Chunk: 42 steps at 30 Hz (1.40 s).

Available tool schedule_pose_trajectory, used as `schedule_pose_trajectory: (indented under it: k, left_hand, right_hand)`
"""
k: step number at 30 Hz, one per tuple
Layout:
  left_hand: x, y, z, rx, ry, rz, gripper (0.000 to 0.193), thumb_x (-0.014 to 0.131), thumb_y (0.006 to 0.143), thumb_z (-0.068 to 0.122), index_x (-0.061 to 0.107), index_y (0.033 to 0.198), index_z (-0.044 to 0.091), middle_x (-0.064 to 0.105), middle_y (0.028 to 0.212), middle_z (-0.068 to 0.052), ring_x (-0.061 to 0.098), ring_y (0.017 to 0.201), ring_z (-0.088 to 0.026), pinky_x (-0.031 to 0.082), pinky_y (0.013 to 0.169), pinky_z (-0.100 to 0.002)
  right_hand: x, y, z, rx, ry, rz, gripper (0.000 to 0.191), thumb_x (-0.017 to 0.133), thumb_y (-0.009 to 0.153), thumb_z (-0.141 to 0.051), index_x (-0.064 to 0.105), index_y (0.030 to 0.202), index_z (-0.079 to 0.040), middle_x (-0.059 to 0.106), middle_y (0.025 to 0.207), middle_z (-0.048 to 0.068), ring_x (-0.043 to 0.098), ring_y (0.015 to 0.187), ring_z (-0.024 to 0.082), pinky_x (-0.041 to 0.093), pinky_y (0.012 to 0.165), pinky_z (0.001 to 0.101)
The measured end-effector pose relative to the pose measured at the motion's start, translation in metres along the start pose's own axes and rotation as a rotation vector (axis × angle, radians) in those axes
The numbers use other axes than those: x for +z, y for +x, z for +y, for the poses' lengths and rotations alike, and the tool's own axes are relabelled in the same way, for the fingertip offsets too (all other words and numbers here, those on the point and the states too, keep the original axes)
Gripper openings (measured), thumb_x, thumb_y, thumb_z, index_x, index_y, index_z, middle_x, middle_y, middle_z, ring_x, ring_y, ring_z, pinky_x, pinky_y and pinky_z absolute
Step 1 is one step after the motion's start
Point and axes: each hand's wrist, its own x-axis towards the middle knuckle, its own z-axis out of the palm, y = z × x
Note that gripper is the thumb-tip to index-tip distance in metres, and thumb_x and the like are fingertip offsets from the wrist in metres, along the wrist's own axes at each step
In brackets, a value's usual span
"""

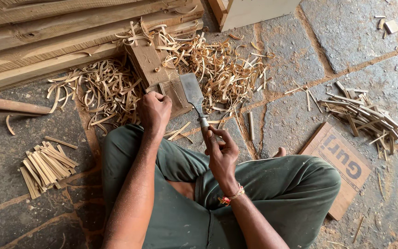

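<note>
Stone floor [300, 60], far edge: stacked wooden planks [47, 37]. Against these, wooden block [155, 71] amid curled shavings [217, 64]. Right side: piece of cardboard [342, 166] and pile of offcut strips [365, 115]; left side, second bundle of strips [47, 168]. Left hand [154, 112] closed in a fist upon small workpiece, resting against block. Right hand [221, 152] clamped on handle of broad chisel [193, 94], blade touching block's near end.

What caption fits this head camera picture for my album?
Seated person's right hand holds a wide chisel against a wooden block, left hand steadying it amid curled shavings.
</note>
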Motion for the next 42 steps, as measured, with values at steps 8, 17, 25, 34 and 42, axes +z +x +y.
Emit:
schedule_pose_trajectory:
  k: [8,17,25,34,42]
  left_hand:
    - [-0.005,0.004,0.000,-0.080,-0.167,-0.023,0.033,0.066,0.095,0.042,0.069,0.092,0.009,0.072,0.084,-0.009,0.069,0.069,-0.021,0.059,0.068,-0.045]
    - [-0.004,-0.078,0.044,1.029,-0.410,-0.327,0.056,0.063,0.103,0.044,0.060,0.057,0.011,0.056,0.055,-0.006,0.057,0.055,-0.021,0.053,0.080,-0.044]
    - [-0.003,-0.082,0.038,0.985,-0.471,-0.330,0.055,0.069,0.098,0.037,0.054,0.054,0.008,0.048,0.052,-0.007,0.052,0.052,-0.025,0.045,0.066,-0.043]
    - [-0.003,-0.084,0.039,0.950,-0.487,-0.324,0.056,0.068,0.099,0.036,0.050,0.053,0.010,0.047,0.051,-0.005,0.052,0.052,-0.024,0.047,0.069,-0.041]
    - [-0.006,-0.083,0.042,0.894,-0.438,-0.391,0.060,0.067,0.099,0.043,0.052,0.052,0.010,0.049,0.051,-0.005,0.053,0.052,-0.024,0.047,0.069,-0.042]
  right_hand:
    - [-0.017,-0.017,-0.024,0.022,-0.196,0.011,0.024,0.067,0.100,-0.024,0.075,0.117,-0.009,0.064,0.056,0.002,0.052,0.048,0.007,0.029,0.041,0.0263]
    - [-0.036,-0.088,-0.058,0.054,-0.331,-0.021,0.023,0.068,0.097,-0.014,0.076,0.115,-0.003,0.064,0.059,0.000,0.048,0.054,0.002,0.035,0.045,0.0232]
    - [-0.030,-0.090,-0.066,0.104,-0.339,-0.029,0.023,0.068,0.096,-0.011,0.075,0.115,-0.002,0.067,0.062,-0.001,0.047,0.054,0.002,0.036,0.046,0.0228]
    - [-0.030,-0.087,-0.071,0.124,-0.418,-0.032,0.023,0.070,0.095,-0.016,0.076,0.115,-0.005,0.060,0.053,0.001,0.048,0.050,0.004,0.035,0.044,0.0250]
    - [-0.029,-0.088,-0.073,0.130,-0.419,-0.058,0.019,0.069,0.096,-0.016,0.076,0.110,-0.005,0.061,0.055,0.003,0.046,0.050,0.004,0.034,0.043,0.0256]
